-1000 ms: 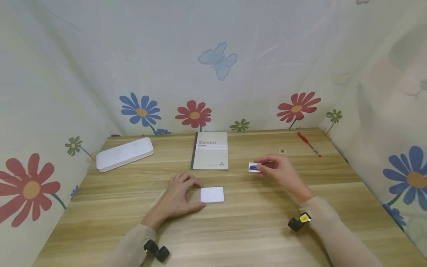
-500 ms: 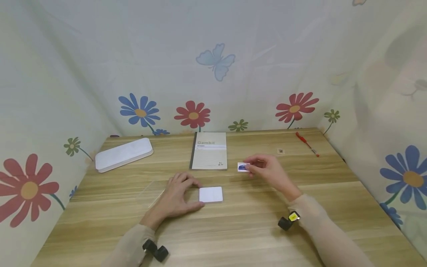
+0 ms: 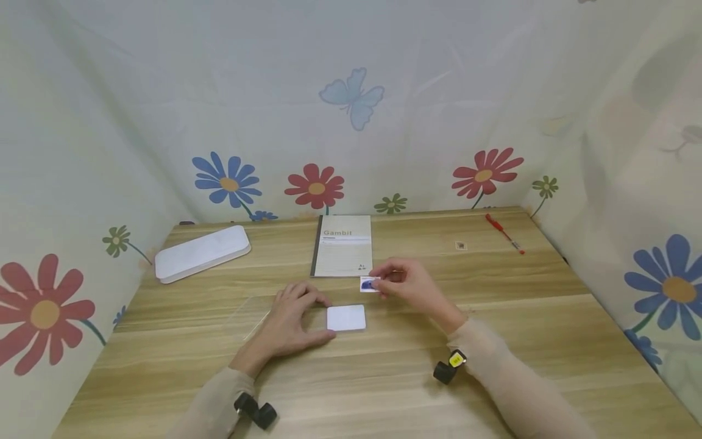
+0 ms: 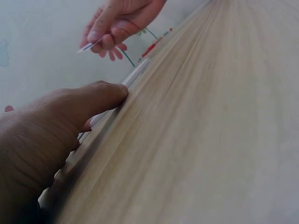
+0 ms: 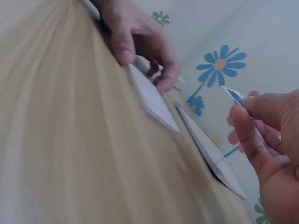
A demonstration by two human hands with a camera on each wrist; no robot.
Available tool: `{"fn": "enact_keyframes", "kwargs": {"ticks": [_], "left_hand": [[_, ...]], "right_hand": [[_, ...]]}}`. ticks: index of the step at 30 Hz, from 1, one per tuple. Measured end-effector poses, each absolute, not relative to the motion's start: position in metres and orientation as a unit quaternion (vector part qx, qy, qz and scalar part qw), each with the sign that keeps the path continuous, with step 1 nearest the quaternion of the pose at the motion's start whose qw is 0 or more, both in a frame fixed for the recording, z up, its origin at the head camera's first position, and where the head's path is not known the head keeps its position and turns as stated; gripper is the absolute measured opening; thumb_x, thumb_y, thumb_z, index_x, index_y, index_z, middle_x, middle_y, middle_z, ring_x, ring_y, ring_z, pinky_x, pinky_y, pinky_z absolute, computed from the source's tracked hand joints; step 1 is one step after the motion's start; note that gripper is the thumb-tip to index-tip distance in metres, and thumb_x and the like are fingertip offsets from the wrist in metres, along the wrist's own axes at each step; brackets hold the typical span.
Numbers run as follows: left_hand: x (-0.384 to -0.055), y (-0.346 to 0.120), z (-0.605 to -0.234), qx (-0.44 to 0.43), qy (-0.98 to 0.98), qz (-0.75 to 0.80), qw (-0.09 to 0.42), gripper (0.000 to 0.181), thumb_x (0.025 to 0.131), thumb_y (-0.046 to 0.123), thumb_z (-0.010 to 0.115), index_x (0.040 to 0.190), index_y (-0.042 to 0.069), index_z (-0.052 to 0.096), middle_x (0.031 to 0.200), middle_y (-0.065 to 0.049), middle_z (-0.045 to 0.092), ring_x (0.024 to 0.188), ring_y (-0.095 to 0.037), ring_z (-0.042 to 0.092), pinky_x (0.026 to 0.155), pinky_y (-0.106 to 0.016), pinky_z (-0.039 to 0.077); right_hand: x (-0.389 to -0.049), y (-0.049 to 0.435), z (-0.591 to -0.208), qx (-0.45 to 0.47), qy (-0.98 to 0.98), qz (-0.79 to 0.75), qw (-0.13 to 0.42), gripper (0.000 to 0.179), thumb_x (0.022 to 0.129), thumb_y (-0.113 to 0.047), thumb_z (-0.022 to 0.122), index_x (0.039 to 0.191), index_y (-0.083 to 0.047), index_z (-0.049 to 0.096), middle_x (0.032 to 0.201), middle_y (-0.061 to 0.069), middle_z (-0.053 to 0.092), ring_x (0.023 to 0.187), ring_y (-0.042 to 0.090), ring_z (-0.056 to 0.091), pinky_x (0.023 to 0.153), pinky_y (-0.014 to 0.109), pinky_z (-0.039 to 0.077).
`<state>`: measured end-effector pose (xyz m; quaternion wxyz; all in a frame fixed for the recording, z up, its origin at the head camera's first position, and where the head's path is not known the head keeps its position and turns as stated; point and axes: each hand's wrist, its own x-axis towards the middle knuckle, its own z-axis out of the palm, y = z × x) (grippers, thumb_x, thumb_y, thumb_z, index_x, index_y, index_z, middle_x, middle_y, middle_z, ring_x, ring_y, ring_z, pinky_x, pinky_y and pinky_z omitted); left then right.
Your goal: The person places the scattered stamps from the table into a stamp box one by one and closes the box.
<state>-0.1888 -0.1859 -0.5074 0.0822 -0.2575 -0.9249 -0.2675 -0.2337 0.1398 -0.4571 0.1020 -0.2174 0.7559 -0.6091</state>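
My right hand [image 3: 408,283] pinches a small stamp [image 3: 368,284] with a white border and a blue picture, between thumb and fingertips. It is held up above the table, just in front of the notebook; the right wrist view shows the stamp [image 5: 233,95] nearly edge-on. My left hand [image 3: 290,320] grips a flat white rounded rectangle [image 3: 347,317], like a stack of blank cards, by its left side. The left thumb is at the near corner and a finger at the far corner. In the right wrist view this white stack [image 5: 152,98] lies flat on the table.
A Gambit notebook [image 3: 343,247] lies behind the hands. A long white case [image 3: 203,253] is at the back left. Toward the back right are another tiny stamp [image 3: 461,246] and a red pen [image 3: 504,233]. A clear plastic piece [image 3: 247,314] lies beside the left hand.
My right hand has moved left with the stamp, from the table's right part to just behind and right of the white stack. My left hand has stayed in place.
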Motion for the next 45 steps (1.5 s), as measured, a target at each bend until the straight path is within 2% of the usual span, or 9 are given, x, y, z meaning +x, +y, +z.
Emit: {"fn": "enact_keyframes", "kwargs": {"ticks": [5, 10, 24, 27, 32, 37, 41, 45], "left_hand": [[-0.189, -0.186, -0.508, -0.258, -0.924, -0.27, 0.082, 0.057, 0.081, 0.069, 0.091, 0.123, 0.035, 0.073, 0.13, 0.012, 0.059, 0.126, -0.02, 0.052, 0.109, -0.053, 0.038], [-0.189, -0.186, -0.508, -0.26, -0.922, -0.273, 0.084, 0.056, 0.081, 0.068, 0.092, 0.123, 0.036, 0.073, 0.13, 0.012, 0.059, 0.126, -0.019, 0.051, 0.108, -0.053, 0.038], [-0.189, -0.188, -0.508, -0.265, -0.922, -0.27, 0.081, 0.054, 0.082, 0.065, 0.091, 0.123, 0.034, 0.074, 0.128, 0.009, 0.061, 0.127, -0.021, 0.052, 0.108, -0.052, 0.038], [-0.189, -0.188, -0.508, -0.264, -0.922, -0.272, 0.078, 0.054, 0.083, 0.066, 0.091, 0.123, 0.033, 0.074, 0.129, 0.009, 0.061, 0.128, -0.021, 0.052, 0.109, -0.052, 0.038], [-0.19, -0.188, -0.509, -0.264, -0.922, -0.273, 0.077, 0.055, 0.083, 0.066, 0.091, 0.125, 0.033, 0.074, 0.131, 0.008, 0.06, 0.129, -0.022, 0.052, 0.111, -0.054, 0.037], [-0.19, -0.188, -0.509, -0.264, -0.923, -0.27, 0.077, 0.055, 0.083, 0.064, 0.091, 0.125, 0.033, 0.074, 0.131, 0.008, 0.06, 0.13, -0.022, 0.051, 0.111, -0.054, 0.037], [-0.19, -0.189, -0.509, -0.266, -0.922, -0.271, 0.077, 0.055, 0.082, 0.064, 0.092, 0.124, 0.033, 0.074, 0.131, 0.008, 0.06, 0.13, -0.023, 0.051, 0.111, -0.054, 0.037], [-0.19, -0.189, -0.51, -0.268, -0.921, -0.27, 0.079, 0.056, 0.083, 0.065, 0.091, 0.125, 0.033, 0.074, 0.132, 0.007, 0.06, 0.129, -0.022, 0.051, 0.11, -0.054, 0.037]], "right_hand": [[-0.226, 0.121, -0.469, -0.22, 0.755, -0.603, 0.131, 0.014, 0.101, -0.005, 0.082, 0.115, -0.006, 0.08, 0.1, 0.012, 0.075, 0.083, 0.021, 0.074, 0.073, 0.033, 0.065], [-0.22, 0.104, -0.478, -0.244, 0.769, -0.579, 0.121, 0.012, 0.1, -0.008, 0.084, 0.111, -0.008, 0.082, 0.099, 0.008, 0.076, 0.084, 0.018, 0.074, 0.074, 0.032, 0.065], [-0.206, 0.075, -0.48, -0.257, 0.772, -0.569, 0.123, 0.009, 0.096, -0.001, 0.085, 0.104, -0.001, 0.08, 0.088, 0.009, 0.076, 0.074, 0.02, 0.077, 0.067, 0.033, 0.065], [-0.204, 0.071, -0.482, -0.272, 0.788, -0.543, 0.102, 0.009, 0.096, 0.0, 0.085, 0.103, -0.002, 0.08, 0.086, 0.005, 0.076, 0.073, 0.015, 0.075, 0.067, 0.031, 0.064], [-0.2, 0.067, -0.481, -0.308, 0.84, -0.447, 0.024, 0.011, 0.097, -0.007, 0.086, 0.106, -0.006, 0.08, 0.089, -0.002, 0.074, 0.077, 0.005, 0.067, 0.07, 0.025, 0.059], [-0.196, 0.065, -0.481, -0.326, 0.867, -0.375, -0.029, 0.015, 0.097, -0.012, 0.087, 0.11, -0.01, 0.081, 0.099, -0.001, 0.073, 0.083, 0.008, 0.064, 0.073, 0.026, 0.056], [-0.196, 0.065, -0.482, -0.335, 0.877, -0.342, -0.043, 0.018, 0.096, -0.017, 0.089, 0.112, -0.011, 0.083, 0.105, 0.0, 0.073, 0.09, 0.012, 0.065, 0.078, 0.028, 0.054], [-0.197, 0.067, -0.482, -0.334, 0.881, -0.334, -0.034, 0.018, 0.097, -0.019, 0.088, 0.114, -0.013, 0.084, 0.107, 0.0, 0.071, 0.093, 0.014, 0.065, 0.082, 0.03, 0.054]]}}
